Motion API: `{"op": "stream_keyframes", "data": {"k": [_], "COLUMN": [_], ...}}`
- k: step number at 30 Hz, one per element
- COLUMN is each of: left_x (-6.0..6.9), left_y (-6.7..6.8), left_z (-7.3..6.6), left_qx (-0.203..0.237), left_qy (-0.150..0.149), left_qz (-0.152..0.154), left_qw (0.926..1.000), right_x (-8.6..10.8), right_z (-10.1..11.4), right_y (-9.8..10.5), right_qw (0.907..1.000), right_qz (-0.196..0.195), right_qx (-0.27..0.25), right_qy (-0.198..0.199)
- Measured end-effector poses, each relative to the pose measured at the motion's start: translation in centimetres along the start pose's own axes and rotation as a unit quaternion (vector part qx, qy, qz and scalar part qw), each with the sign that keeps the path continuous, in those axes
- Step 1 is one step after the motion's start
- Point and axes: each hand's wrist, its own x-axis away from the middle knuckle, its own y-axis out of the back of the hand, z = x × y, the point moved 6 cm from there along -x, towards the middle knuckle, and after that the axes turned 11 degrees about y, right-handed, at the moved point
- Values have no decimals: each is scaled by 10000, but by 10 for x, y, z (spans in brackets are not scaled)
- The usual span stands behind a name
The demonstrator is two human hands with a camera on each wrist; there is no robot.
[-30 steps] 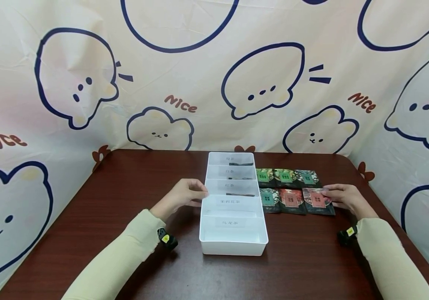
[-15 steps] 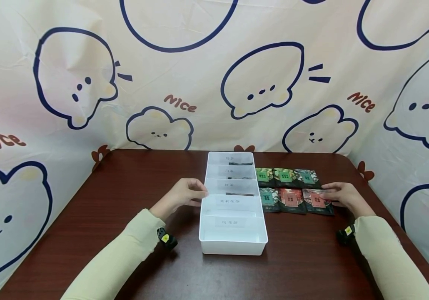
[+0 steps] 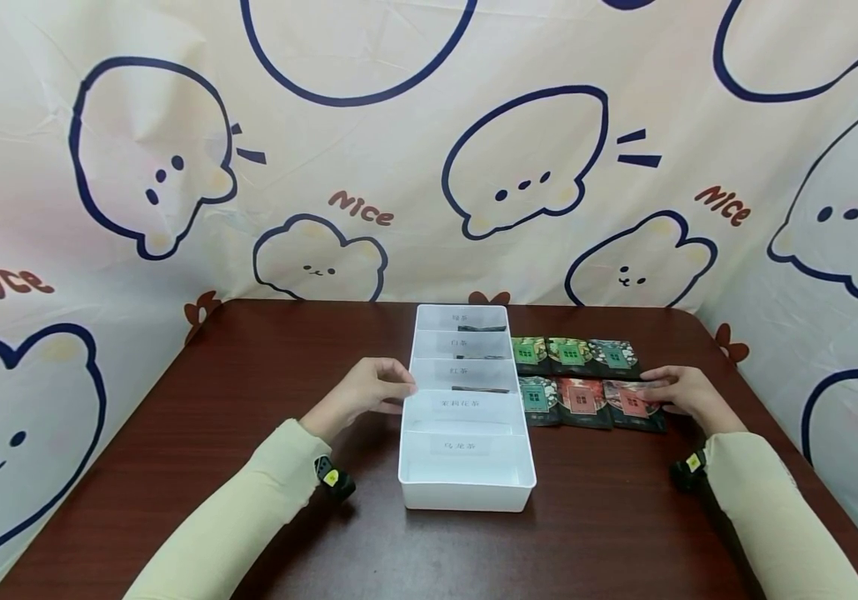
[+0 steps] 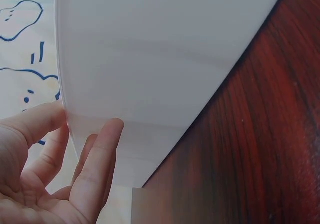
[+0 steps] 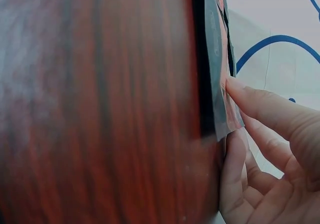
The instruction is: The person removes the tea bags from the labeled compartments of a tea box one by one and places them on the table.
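Observation:
A long white divided box (image 3: 466, 496) stands mid-table, its compartments carrying labels in Chinese characters. My left hand (image 3: 372, 386) holds the box's left rim; in the left wrist view its thumb and a finger meet at the rim, while other fingers lie along the outer wall. To the right of the box, my right hand (image 3: 682, 392) pinches the right edge of a red-fronted tea sachet (image 3: 633, 404). Seen from the right wrist, the thumb presses on the face of this sachet (image 5: 225, 94), with fingertips at its edge. Thin dark sachet edges (image 3: 480, 389) show in the three far compartments.
Beside the held sachet lie another red sachet (image 3: 581, 400) and a teal one (image 3: 539, 398). Behind them is a row of two green sachets (image 3: 570, 354) and a teal one (image 3: 615, 357). The dark wooden table (image 3: 264, 367) meets a patterned curtain (image 3: 414, 150) at the back.
My right hand has shifted slightly left, and the red sachet under its fingers has slid a little left towards its neighbour. The left hand and the box have stayed still.

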Motion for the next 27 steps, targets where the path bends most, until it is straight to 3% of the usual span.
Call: {"op": "stream_keyframes", "data": {"k": [19,27], "left_x": [0,-1], "left_y": [-1,1], "left_z": [-1,0], "left_qx": [84,113], "left_qy": [-26,-5], "left_qz": [-11,5], "left_qw": [10000,9999], "right_x": [-1,3], "right_z": [-1,11], "right_y": [-1,2], "right_qw": [9998,9997], "right_qz": [44,-123], "right_qx": [179,-106], "right_qy": [8,170]}}
